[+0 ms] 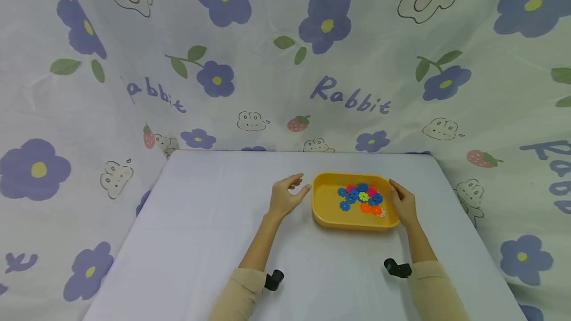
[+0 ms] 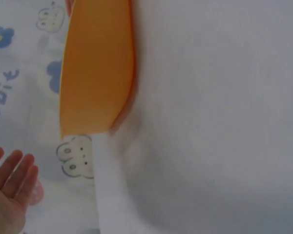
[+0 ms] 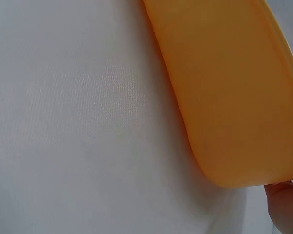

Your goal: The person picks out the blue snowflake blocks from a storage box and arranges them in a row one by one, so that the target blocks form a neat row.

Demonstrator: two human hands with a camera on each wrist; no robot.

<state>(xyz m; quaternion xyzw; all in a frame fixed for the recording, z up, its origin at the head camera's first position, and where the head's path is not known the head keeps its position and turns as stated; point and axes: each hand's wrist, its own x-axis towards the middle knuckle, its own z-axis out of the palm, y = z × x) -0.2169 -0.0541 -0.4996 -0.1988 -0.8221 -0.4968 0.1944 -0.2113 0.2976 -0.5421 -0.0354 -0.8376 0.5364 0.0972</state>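
Observation:
A yellow plastic tray (image 1: 325, 214) stands on the right half of the table, its side wall (image 3: 229, 97) large in the right wrist view. Small notched plastic discs (image 1: 363, 196) in blue, orange, pink, yellow-green and white lie in it, some overlapping. At the tray's right end my right hand (image 1: 405, 204) grips the rim; part of that hand (image 3: 286, 207) shows low in the right wrist view. My left hand (image 1: 284, 199) is just off the left end, thumb and fingers spread with nothing between them. The left wrist view also shows a gap between that hand (image 2: 12, 190) and the tray.
A white cloth covers the table (image 1: 214, 202). Patterned curtains (image 1: 267, 63) with flowers, rabbits and lettering hang behind it and along both sides. A black wrist camera (image 1: 274, 280) sits by the left sleeve, another wrist camera (image 1: 397, 268) by the right one.

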